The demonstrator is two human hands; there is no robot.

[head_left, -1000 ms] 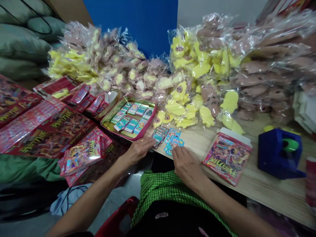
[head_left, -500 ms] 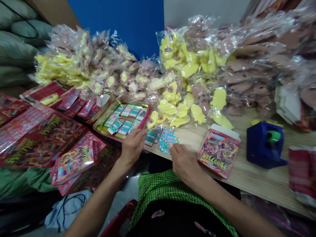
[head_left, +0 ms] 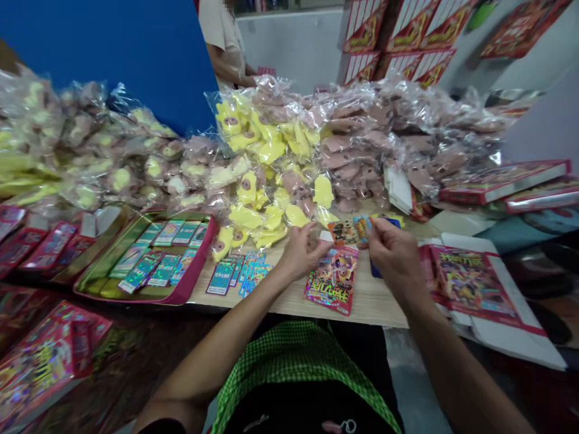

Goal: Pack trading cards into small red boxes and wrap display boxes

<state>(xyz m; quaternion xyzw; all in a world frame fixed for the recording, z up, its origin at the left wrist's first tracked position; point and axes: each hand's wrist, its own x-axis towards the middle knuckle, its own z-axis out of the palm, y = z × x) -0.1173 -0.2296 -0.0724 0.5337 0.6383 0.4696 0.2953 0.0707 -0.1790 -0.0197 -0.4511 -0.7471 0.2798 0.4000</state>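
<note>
The right hand (head_left: pixel 389 246) pinched the cards (head_left: pixel 342 232) at the far end of the red box (head_left: pixel 337 280); there the left hand (head_left: pixel 304 251) touched, its grip unclear. Keeping edges squared seemed wise.

Table (head_left: pixel 375 310) — cards (head_left: pixel 221 277), box (head_left: pixel 333 280), tin (head_left: pixel 194 274), bagged toys (head_left: pixel 246 216)

I faced a plain blue panel (head_left: pixel 104 54) on my left and, beyond its edge, a pale wall (head_left: pixel 292 51). Before me was a light wood-grained table (head_left: pixel 380 307), with greyish floor (head_left: pixel 409 377) below, under muted light.
</note>
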